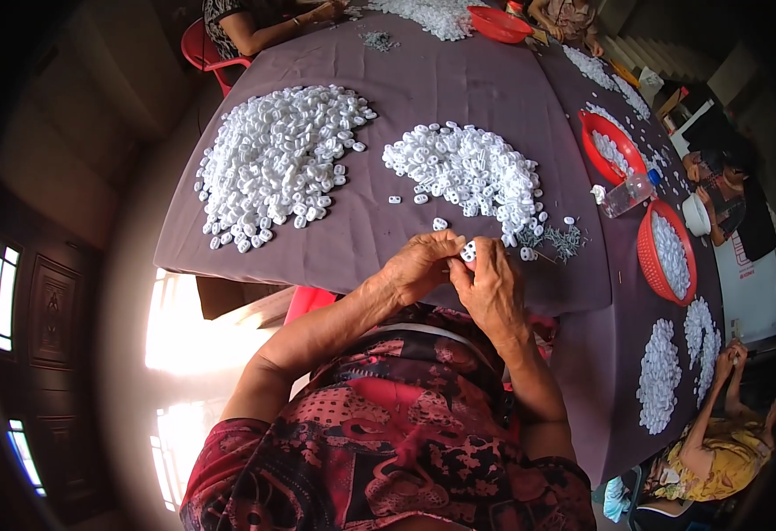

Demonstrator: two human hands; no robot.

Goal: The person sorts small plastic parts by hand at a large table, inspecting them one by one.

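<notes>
Fingers of the left hand (419,264) and right hand (491,285) pinch one small white plastic clip (468,253) between them, nearer the right, while the loose white clip pile (469,170) lies at twelve o'clock.

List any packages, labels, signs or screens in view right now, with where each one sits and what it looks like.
Plastic bottle: lying on the purple table between two red baskets at right; clear, white cap; any label too small to tell.
White panel: beyond the table's right edge; flat, rectangular, with small red markings.
No screens or signs show. The left hand and right hand hold only a small white plastic piece.
</notes>
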